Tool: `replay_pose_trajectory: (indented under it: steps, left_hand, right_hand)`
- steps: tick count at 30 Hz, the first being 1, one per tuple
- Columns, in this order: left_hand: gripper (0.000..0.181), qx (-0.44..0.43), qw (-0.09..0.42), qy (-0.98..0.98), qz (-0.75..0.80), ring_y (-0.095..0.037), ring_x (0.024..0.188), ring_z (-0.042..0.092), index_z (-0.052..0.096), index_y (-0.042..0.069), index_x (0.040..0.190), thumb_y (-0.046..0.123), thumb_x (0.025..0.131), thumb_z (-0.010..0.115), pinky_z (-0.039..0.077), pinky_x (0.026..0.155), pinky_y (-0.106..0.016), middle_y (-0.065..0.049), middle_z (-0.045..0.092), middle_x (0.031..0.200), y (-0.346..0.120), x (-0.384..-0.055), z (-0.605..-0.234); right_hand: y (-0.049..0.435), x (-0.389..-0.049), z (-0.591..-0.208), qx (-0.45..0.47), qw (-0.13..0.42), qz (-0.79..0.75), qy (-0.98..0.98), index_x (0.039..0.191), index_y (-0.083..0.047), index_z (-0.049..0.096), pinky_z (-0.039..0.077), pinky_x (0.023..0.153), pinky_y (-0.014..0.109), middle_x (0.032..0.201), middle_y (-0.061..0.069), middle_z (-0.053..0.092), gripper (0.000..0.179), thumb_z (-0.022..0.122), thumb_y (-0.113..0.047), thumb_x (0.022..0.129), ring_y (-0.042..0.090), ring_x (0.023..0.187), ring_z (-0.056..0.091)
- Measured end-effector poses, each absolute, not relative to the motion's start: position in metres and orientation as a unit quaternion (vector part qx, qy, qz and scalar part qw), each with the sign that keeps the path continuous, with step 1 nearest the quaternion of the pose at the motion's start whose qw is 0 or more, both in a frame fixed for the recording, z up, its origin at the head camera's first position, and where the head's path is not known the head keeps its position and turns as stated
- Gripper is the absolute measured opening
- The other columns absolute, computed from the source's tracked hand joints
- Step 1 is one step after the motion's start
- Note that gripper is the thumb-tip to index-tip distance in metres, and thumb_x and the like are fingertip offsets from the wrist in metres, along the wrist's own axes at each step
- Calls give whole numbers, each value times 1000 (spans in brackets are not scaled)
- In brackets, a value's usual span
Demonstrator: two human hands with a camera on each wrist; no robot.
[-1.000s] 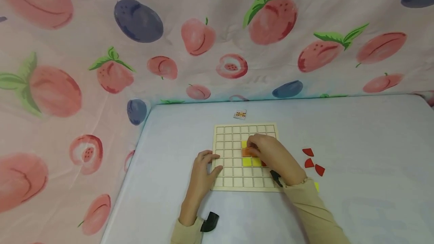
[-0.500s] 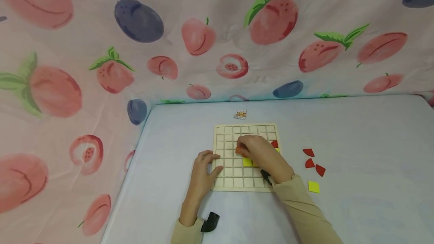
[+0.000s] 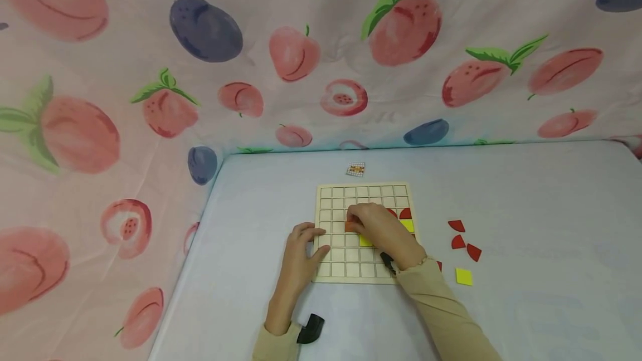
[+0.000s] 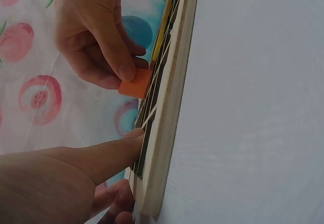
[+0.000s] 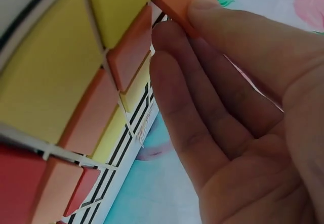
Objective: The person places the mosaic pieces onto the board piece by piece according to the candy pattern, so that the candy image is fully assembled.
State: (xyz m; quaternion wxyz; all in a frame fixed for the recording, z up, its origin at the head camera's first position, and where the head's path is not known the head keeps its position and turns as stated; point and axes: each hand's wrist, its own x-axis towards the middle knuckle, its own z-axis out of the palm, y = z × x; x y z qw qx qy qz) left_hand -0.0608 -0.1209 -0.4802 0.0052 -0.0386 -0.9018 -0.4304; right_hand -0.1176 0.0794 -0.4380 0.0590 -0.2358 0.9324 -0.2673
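Observation:
My right hand [image 3: 385, 230] pinches an orange square tile [image 4: 135, 84] between thumb and fingers. The tile stands low over the left-middle cells of a pale wooden grid board [image 3: 337, 266], its far edge at or close to the surface. Yellow tiles [image 5: 50, 67], orange tiles [image 5: 96, 110] and red pieces [image 5: 20, 183] sit in the board's cells, partly hidden by this hand in the head view. At the board's left edge rests my left hand [image 3: 300, 252], fingers and thumb spread, the thumb touching the frame.
Right of the board lie several loose red quarter-circle pieces [image 3: 457, 242] and a yellow square tile [image 3: 463, 276]. A small patterned card [image 3: 355, 169] lies behind the board. Fruit-printed cloth [image 3: 321, 60] rises behind and to the left of the white table [image 3: 541, 227].
My right hand has moved left across the board with the orange tile, uncovering red and yellow pieces on the board's right side. The left hand has stayed in place.

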Motion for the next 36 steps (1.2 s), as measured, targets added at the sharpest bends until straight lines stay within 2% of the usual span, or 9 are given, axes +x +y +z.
replay_pose_trajectory:
  steps: [12,19,26,36]
  left_hand:
    - [31,-42,14,-903,-428,-26,113,55,69,7,116,13,86,77,44,99,-47,-12,53,135,-120,-61,-479]
    - [31,-41,13,-903,-428,-26,114,55,69,8,116,13,87,77,44,99,-47,-12,53,135,-121,-61,-479]
    - [31,-42,13,-901,-432,-26,114,54,69,8,116,13,86,77,43,100,-48,-11,53,135,-121,-61,-480]
    - [31,-42,12,-902,-429,-26,113,55,69,9,116,13,86,77,44,99,-47,-11,53,135,-121,-60,-482]
  right_hand:
    - [77,-119,-439,-219,62,-248,942,86,-11,68,49,71,28,80,-2,64,7,74,-13,90,13,71,53]
    - [79,-118,-443,-226,46,-251,940,89,-8,72,52,76,30,85,0,64,5,74,-12,89,16,80,56]
    - [81,-116,-446,-225,50,-253,940,94,-6,77,53,76,29,89,1,63,12,78,-15,87,16,84,56]
    - [83,-114,-449,-232,44,-242,941,101,-5,73,52,79,31,95,4,63,21,79,-18,85,19,88,55]
